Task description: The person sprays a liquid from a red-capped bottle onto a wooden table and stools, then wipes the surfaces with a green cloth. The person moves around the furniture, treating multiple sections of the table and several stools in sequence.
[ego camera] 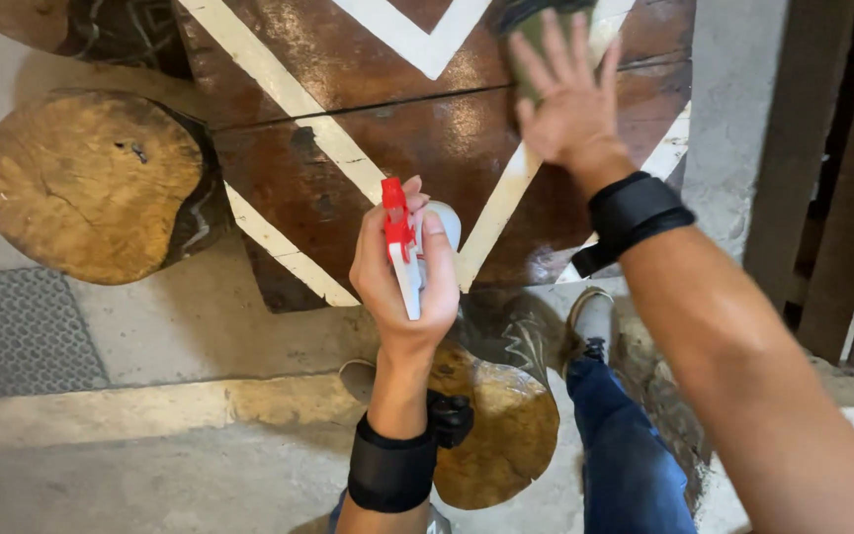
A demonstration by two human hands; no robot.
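My left hand [402,282] grips a spray bottle [405,240] with a red and white trigger head, held over the near edge of a dark brown wooden table [348,89] painted with white stripes. The bottle's body is hidden inside my fingers. My right hand [560,94] lies flat with fingers spread on a green cloth or sponge [531,30], pressing it onto the wet, shiny tabletop at the far right. Both wrists wear black bands.
A round log-slice stool [91,183] stands left of the table. Another round wooden stool [501,430] sits below my left wrist, by my jeans leg and shoe [590,321]. A concrete floor with a metal grate [17,331] lies left; a grey wall and dark boards stand right.
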